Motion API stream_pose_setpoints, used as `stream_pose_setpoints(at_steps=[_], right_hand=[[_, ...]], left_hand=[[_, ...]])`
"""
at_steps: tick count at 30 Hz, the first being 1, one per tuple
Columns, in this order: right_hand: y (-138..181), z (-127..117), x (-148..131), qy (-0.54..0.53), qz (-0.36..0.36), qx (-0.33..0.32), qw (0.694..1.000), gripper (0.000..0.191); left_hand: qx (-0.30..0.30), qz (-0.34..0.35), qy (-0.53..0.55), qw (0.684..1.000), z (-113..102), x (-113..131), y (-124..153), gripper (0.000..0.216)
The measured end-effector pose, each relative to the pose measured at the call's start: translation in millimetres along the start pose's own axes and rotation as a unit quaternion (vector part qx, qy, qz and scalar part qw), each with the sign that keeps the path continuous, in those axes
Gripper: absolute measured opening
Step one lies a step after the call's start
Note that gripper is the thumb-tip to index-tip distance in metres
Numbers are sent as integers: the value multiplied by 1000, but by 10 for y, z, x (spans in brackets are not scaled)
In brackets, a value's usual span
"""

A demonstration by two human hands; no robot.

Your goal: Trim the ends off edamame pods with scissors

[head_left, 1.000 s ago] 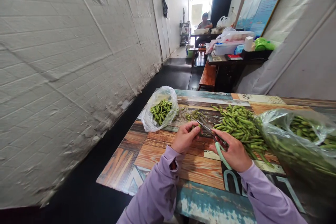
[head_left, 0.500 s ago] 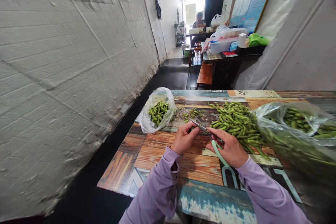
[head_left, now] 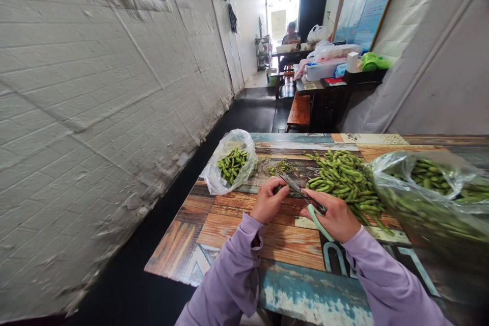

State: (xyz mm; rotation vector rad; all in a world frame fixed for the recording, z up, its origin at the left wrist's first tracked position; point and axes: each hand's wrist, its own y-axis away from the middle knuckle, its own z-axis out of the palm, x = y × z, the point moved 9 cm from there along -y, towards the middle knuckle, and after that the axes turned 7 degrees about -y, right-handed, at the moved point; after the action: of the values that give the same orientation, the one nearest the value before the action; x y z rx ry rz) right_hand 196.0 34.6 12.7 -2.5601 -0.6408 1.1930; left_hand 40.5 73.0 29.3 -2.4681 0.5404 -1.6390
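Note:
My left hand is closed in a pinch on a green bean pod, mostly hidden by the fingers. Around the pale green handles of a pair of scissors my right hand is closed, with the blades pointing left at the pod. Just beyond the blades lies a small heap of trimmed bits. To the right of it spreads a pile of green bean pods. A clear plastic bag with pods inside stands open on the left, past my left hand.
A larger clear bag of pods sits at the right of the patterned table. A white brick-patterned wall runs along the left. Farther back are a loaded table, an orange bench and a seated person.
The whole view has shifted slightly. Both hands stay in nearly the same place, with the scissor blades still beside the left fingers.

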Motion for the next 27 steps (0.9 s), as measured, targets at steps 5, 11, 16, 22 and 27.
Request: stream_pose_setpoints(at_steps=[5, 11, 16, 22, 27], right_hand=[[-8, -18, -10, -39, 13, 8, 999, 41], [1, -77, 170, -51, 84, 41, 994, 46], [3, -65, 118, -44, 67, 46, 996, 48], [6, 59, 13, -27, 49, -6, 998, 50], [8, 68, -14, -34, 37, -12, 999, 50]], left_hand=[[16, -42, 43, 998, 0, -95, 3, 15], [9, -203, 311, 929, 105, -348, 80, 25], [13, -235, 404, 884, 141, -352, 114, 29], [3, -191, 395, 898, 167, -289, 82, 30], [-6, -183, 377, 908, 187, -284, 83, 33]])
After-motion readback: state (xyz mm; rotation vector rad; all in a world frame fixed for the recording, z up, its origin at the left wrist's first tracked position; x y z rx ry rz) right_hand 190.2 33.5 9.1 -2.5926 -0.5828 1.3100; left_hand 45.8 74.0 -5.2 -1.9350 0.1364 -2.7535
